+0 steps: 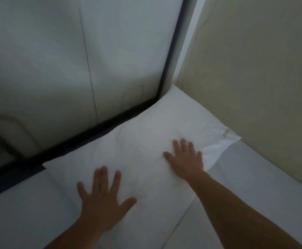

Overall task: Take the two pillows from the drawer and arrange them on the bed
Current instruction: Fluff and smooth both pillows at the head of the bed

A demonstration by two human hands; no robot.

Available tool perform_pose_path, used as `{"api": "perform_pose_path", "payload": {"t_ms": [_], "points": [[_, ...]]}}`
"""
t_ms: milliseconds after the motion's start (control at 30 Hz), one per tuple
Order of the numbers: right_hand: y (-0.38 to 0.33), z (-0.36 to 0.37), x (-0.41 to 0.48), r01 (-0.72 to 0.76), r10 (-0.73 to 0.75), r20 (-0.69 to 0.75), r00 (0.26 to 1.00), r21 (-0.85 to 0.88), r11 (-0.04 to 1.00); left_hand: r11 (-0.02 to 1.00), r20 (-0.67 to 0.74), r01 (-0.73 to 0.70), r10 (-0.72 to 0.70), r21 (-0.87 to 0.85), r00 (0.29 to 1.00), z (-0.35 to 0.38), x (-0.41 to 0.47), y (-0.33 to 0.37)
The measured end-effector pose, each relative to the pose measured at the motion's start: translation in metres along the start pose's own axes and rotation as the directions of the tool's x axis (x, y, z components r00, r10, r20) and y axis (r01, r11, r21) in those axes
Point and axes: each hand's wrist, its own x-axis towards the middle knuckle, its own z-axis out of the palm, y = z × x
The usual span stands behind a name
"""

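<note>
A white pillow [137,141] lies flat on the bed [254,186], pushed into the corner where two walls meet. My left hand [101,200] rests palm down on the pillow's near end, fingers spread. My right hand [186,159] presses flat on the pillow's right part, fingers apart, close to its open case end with a small label [226,133]. Neither hand grips anything. A second pillow and the drawer are not in view.
A dark bed frame edge [92,135] runs along the pillow's left side beside a pale grey wall [56,60]. A beige wall [254,69] bounds the bed on the right. White sheet shows to the left [20,221] and right of the pillow.
</note>
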Motion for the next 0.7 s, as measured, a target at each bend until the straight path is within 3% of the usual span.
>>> {"api": "perform_pose_path", "payload": {"t_ms": [67,200,300,400,533,633,700], "points": [[0.008,-0.017,-0.014,-0.093,0.093,-0.004,0.996,0.069,0.993,1.0,0.054,0.0,-0.001,0.01,0.999,-0.016,-0.02,-0.013],[0.007,-0.044,-0.073,-0.01,0.013,-0.019,1.0,0.14,0.99,0.992,0.012,-0.124,0.124,-0.014,0.992,-0.044,-0.051,-0.018],[0.003,-0.048,-0.123,-0.018,0.013,0.076,0.997,0.07,0.997,0.962,0.046,-0.274,0.274,-0.006,0.961,-0.048,-0.075,-0.015],[-0.018,-0.048,-0.14,-0.022,0.019,0.067,0.998,0.052,0.998,0.936,-0.025,-0.35,0.351,0.041,0.936,-0.056,-0.071,-0.018],[-0.058,-0.027,-0.107,0.025,-0.015,-0.065,0.998,0.163,0.986,0.968,-0.152,-0.243,0.25,0.064,0.956,-0.067,-0.021,-0.021],[-0.067,-0.009,-0.073,0.059,-0.029,-0.162,0.986,0.184,0.981,0.994,-0.02,-0.105,0.104,-0.038,0.994,-0.056,0.009,-0.027],[-0.054,0.013,-0.061,-0.023,0.028,-0.043,0.999,0.11,0.994,0.994,0.091,-0.091,0.097,-0.066,0.991,-0.039,0.006,-0.037]]}}
